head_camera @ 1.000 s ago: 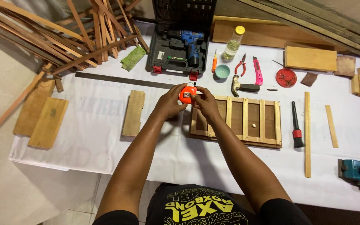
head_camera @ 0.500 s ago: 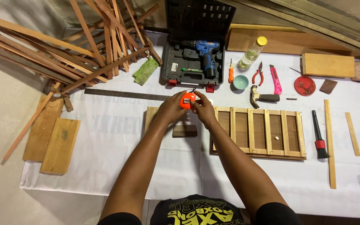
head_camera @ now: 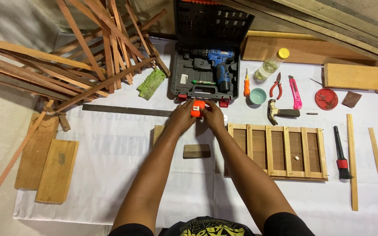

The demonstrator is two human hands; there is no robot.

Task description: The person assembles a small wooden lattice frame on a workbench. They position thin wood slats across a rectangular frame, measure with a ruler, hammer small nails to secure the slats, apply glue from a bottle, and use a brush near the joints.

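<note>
Head view, looking straight down on a white sheet (head_camera: pixel 110 153) spread as a work surface. Both hands meet just above centre: left hand (head_camera: pixel 181 117) and right hand (head_camera: pixel 214 118) each have their fingers closed around a small orange object (head_camera: pixel 197 107), held between them; what kind of tool it is cannot be told. The orange object sits just at 6 o'clock of the open drill case (head_camera: pixel 206 57), whose tray holds a blue cordless drill (head_camera: pixel 221 65). At 6 o'clock of the hands a small dark wood block (head_camera: pixel 197 151) lies flat on the sheet, between the forearms. At 4 o'clock of the hands lies a slatted wooden frame (head_camera: pixel 276 150), flat, its left end close to the right wrist. At 9 o'clock of the hands a long dark metal ruler (head_camera: pixel 125 110) runs horizontally. At 3 o'clock a hammer (head_camera: pixel 281 113); beyond it at 2 o'clock red-handled pliers (head_camera: pixel 276 85), a pink utility knife (head_camera: pixel 295 91), a teal cup (head_camera: pixel 257 96), an orange screwdriver (head_camera: pixel 246 83) and a clear bottle with a yellow cap (head_camera: pixel 270 65). A red dish (head_camera: pixel 326 98) lies farther right. A loose pile of wooden strips (head_camera: pixel 79 57) fills 10 o'clock.
</note>
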